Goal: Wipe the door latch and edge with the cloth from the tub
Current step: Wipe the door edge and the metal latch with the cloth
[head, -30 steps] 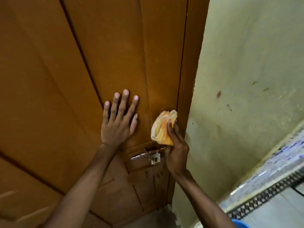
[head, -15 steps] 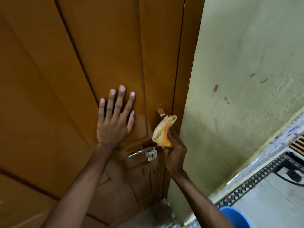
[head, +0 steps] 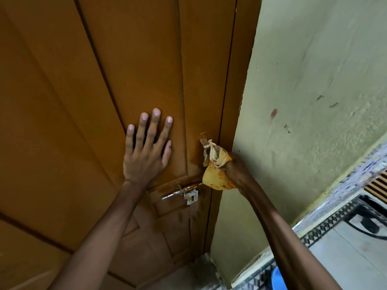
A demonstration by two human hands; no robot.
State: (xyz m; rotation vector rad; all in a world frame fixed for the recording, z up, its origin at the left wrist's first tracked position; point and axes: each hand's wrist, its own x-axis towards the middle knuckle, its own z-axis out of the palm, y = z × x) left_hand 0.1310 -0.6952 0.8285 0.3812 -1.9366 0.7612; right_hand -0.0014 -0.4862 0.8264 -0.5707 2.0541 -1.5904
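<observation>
A brown wooden door (head: 134,65) fills the left of the view. My left hand (head: 146,151) lies flat on it, fingers spread. My right hand (head: 234,166) grips a yellow-orange cloth (head: 215,176) bunched against the door edge (head: 228,114). The cloth touches a small metal hasp (head: 205,146) sticking out near the edge. Below it a metal slide-bolt latch (head: 184,192) with a small tab sits on the door. Wet streaks show on the wood around the latch.
A pale green wall (head: 310,101) with a few marks stands right of the door. A patterned tile border (head: 326,227) runs along the floor at lower right. Part of a blue tub (head: 278,279) shows at the bottom edge.
My right hand has slid the cloth down and to the right, off the door face onto the edge, uncovering the metal hasp. My left hand stays flat on the door.
</observation>
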